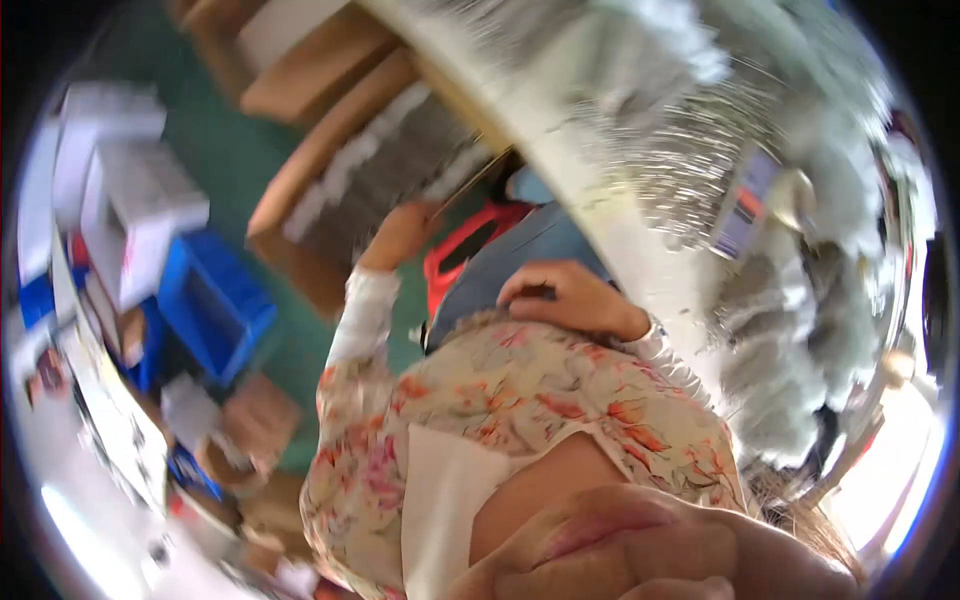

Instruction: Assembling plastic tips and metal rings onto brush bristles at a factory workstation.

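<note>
My left hand [405, 236] reaches to the near edge of an open cardboard carton [290, 215]. Its fingers are smeared by motion, so I cannot tell whether they grip the edge. Grey packed pieces with whitish ends [385, 165] fill the carton. My right hand [575, 298] rests in front of my waist, over blue jeans [520, 262]. Its fingers are loosely curled, with a dark gap inside and no object visible. Between the carton and my legs shows a red thing [440, 270] with a dark opening, too blurred to name.
To the right runs a pale worktable [650, 270] bearing a heap of thin shiny metallic pieces [690, 160] and greyish clear plastic bundles [770, 370]. A blue bin [215, 305] and white boxes [150, 215] stand left on the green floor [215, 165]. More cartons [320, 60] are at the far side.
</note>
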Tool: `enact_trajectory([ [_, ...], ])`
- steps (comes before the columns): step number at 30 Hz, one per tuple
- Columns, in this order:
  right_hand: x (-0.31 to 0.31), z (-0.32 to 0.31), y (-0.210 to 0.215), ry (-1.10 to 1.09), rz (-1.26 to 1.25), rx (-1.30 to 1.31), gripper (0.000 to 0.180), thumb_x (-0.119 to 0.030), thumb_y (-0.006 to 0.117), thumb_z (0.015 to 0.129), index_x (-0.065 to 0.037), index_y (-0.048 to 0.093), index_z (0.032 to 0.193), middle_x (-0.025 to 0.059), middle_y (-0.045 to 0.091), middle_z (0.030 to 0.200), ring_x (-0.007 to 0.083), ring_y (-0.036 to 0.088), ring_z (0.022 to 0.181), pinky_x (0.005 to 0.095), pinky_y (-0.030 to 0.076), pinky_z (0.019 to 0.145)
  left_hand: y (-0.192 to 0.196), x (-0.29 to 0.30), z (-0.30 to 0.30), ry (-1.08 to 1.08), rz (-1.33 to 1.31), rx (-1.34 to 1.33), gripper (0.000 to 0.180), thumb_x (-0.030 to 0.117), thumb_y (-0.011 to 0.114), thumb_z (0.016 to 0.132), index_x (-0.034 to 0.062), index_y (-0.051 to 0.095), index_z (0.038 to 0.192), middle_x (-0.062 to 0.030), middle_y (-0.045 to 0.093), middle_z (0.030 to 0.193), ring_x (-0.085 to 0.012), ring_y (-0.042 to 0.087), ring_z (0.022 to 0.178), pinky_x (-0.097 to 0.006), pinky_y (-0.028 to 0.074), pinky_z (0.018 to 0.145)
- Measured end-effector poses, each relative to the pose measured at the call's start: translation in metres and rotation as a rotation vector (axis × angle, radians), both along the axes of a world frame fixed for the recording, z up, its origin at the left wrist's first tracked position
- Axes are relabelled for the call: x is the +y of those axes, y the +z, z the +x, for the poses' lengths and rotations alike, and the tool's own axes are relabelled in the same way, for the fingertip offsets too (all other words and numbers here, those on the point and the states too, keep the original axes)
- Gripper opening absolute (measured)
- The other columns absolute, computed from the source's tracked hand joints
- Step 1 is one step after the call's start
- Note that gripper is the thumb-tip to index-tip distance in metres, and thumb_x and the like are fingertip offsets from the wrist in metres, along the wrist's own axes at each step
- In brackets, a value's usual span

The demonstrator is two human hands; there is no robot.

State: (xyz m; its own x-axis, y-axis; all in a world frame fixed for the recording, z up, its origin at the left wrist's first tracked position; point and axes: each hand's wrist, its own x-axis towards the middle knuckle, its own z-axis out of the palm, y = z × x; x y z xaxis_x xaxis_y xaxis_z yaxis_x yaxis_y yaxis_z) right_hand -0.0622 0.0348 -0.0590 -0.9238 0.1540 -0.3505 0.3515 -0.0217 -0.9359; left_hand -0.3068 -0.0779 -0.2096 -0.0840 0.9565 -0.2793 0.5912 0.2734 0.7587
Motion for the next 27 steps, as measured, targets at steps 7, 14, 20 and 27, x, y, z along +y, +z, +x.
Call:
enact_trajectory([
  [7,0.034,0.101,0.076,-0.284,-0.226,0.223,0.020,-0.015,0.063,0.086,-0.002,0.063,0.102,0.0041,0.064,0.092,0.0110,0.057,0.085,0.0263,0.046,0.076,0.218,0.129,-0.013,-0.210,0.023,0.086,0.022,0.014,0.057,0.087,0.0011,0.061,0.105,-0.0092,0.065,0.089,-0.0187,0.062,0.074,-0.030,0.049,0.068],
  [14,0.057,0.220,0.110,-0.736,0.049,0.197,0.016,-0.009,0.063,0.085,0.001,0.063,0.098,0.0058,0.063,0.093,0.0113,0.057,0.088,0.0251,0.046,0.076,0.297,0.379,0.049,-0.395,0.262,-0.006,0.026,0.019,0.054,0.091,0.0010,0.059,0.110,-0.0024,0.063,0.091,-0.0097,0.059,0.078,-0.024,0.047,0.069],
  [20,0.069,0.277,0.125,-0.985,0.053,0.110,0.015,-0.006,0.060,0.086,0.004,0.062,0.097,0.0048,0.061,0.091,0.0088,0.055,0.084,0.0221,0.044,0.074,0.217,0.541,0.064,-0.244,0.279,0.732,0.027,0.027,0.063,0.080,0.0020,0.066,0.091,-0.0085,0.067,0.081,-0.0161,0.064,0.075,-0.031,0.049,0.070],
  [27,0.126,0.296,0.128,-1.016,0.235,-0.162,0.013,-0.007,0.061,0.086,-0.001,0.063,0.098,0.0007,0.062,0.084,0.0047,0.055,0.075,0.0200,0.046,0.065,0.199,0.563,0.052,-0.100,-0.073,0.728,0.025,0.026,0.066,0.075,0.0020,0.068,0.083,-0.0137,0.067,0.078,-0.0209,0.068,0.073,-0.034,0.054,0.066],
])
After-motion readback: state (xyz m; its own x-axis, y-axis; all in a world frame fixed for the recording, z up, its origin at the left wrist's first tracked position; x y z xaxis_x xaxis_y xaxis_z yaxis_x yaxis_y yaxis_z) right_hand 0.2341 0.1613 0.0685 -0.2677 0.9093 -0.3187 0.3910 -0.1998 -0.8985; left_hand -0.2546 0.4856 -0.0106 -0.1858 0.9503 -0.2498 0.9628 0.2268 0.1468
